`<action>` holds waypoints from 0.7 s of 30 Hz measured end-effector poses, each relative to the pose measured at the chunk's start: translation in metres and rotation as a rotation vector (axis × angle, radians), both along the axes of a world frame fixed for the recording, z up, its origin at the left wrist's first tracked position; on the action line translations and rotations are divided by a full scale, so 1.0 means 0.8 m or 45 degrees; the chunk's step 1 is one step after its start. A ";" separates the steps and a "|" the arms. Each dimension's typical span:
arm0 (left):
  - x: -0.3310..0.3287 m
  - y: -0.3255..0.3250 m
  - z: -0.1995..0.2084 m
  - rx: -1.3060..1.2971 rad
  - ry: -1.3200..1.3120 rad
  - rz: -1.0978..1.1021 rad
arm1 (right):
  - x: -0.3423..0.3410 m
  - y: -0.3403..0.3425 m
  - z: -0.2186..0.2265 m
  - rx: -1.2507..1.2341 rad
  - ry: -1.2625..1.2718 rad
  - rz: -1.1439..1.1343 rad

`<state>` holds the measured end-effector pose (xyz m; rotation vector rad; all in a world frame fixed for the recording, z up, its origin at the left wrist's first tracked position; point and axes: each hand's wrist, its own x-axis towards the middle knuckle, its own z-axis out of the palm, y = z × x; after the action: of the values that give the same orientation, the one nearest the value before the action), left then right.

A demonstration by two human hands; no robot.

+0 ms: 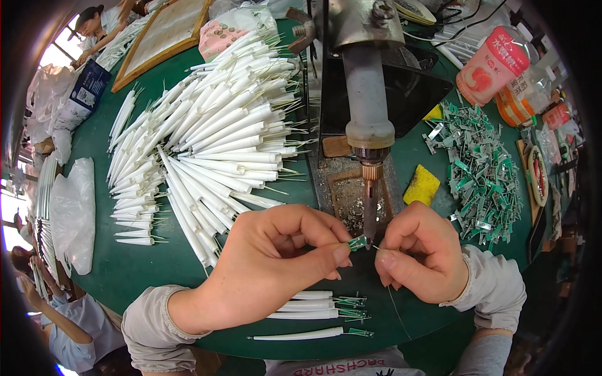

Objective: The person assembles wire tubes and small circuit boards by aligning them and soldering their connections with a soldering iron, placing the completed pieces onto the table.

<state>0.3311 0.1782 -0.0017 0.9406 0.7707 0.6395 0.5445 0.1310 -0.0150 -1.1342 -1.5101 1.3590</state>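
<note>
Left hand point(276, 258) closed in a pinch on a board point(357, 243) at the iron point(372, 188) | right hand point(429, 254) pinched wire point(396, 307) just beside | contact was hard to tell | tubes point(229, 135) lay on table point(122, 276)

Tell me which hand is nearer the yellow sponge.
Right. The right hand is just below the yellow sponge in the picture; the left hand is farther off, down and to its left.

Bare fingers point(318, 228), pale oversleeves point(153, 326) gathered into loose folds, grey right sleeve point(484, 356), grey top point(281, 368) with reddish lettering point(343, 367)
</note>
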 end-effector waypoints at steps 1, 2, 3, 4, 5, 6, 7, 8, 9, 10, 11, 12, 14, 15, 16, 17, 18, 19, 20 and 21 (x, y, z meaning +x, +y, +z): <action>-0.001 0.000 -0.002 -0.027 0.006 0.009 | 0.001 -0.001 0.007 -0.095 0.021 -0.002; -0.001 0.000 -0.003 -0.052 0.012 0.017 | 0.001 -0.001 0.011 -0.188 0.042 -0.004; 0.000 0.000 -0.001 -0.049 0.008 0.013 | 0.003 -0.001 0.013 -0.184 0.038 -0.009; 0.000 0.000 0.000 -0.050 0.019 -0.003 | 0.004 -0.001 0.015 -0.155 -0.029 0.043; 0.001 0.000 0.001 -0.050 0.029 -0.019 | 0.006 -0.002 0.017 -0.125 -0.100 0.093; 0.000 -0.002 0.000 -0.040 0.021 -0.028 | 0.006 -0.001 0.019 -0.116 -0.107 0.084; -0.001 -0.004 -0.004 -0.015 0.048 -0.032 | 0.008 0.001 0.019 -0.012 -0.225 0.235; -0.002 -0.006 -0.007 0.011 0.073 -0.037 | 0.010 0.002 0.022 0.090 -0.346 0.385; -0.002 -0.006 -0.007 0.047 0.155 -0.087 | 0.014 0.003 0.029 0.089 -0.476 0.450; -0.006 -0.007 -0.009 0.058 0.151 -0.084 | 0.018 0.005 0.033 0.099 -0.482 0.450; -0.011 -0.008 -0.014 0.185 0.274 -0.172 | 0.025 0.008 0.037 0.246 -0.674 0.371; -0.013 -0.009 -0.020 0.311 0.398 -0.257 | 0.032 0.012 0.040 0.394 -0.862 0.289; -0.016 -0.014 -0.027 0.480 0.452 -0.276 | 0.046 0.023 0.029 0.591 -1.287 -0.023; -0.014 -0.016 -0.027 0.669 0.468 -0.331 | 0.053 0.031 0.024 0.609 -1.411 -0.236; -0.013 -0.019 -0.027 0.856 0.487 -0.385 | 0.062 0.041 0.013 0.646 -1.564 -0.369; -0.009 -0.027 -0.028 0.930 0.464 -0.380 | 0.072 0.049 0.005 0.675 -1.615 -0.449; -0.005 -0.033 -0.028 0.936 0.470 -0.374 | 0.079 0.053 -0.001 0.704 -1.662 -0.529; -0.004 -0.037 -0.029 1.054 0.442 -0.378 | 0.080 0.056 -0.005 0.714 -1.644 -0.524; -0.003 -0.042 -0.031 1.171 0.415 -0.382 | 0.079 0.058 -0.008 0.663 -1.704 -0.518; -0.003 -0.048 -0.034 1.201 0.423 -0.398 | 0.079 0.061 -0.011 0.612 -1.763 -0.512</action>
<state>0.3289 0.1397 -0.0286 2.0269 0.5727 0.5698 0.6077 0.1797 -0.0236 -2.0100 -2.1056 -0.2775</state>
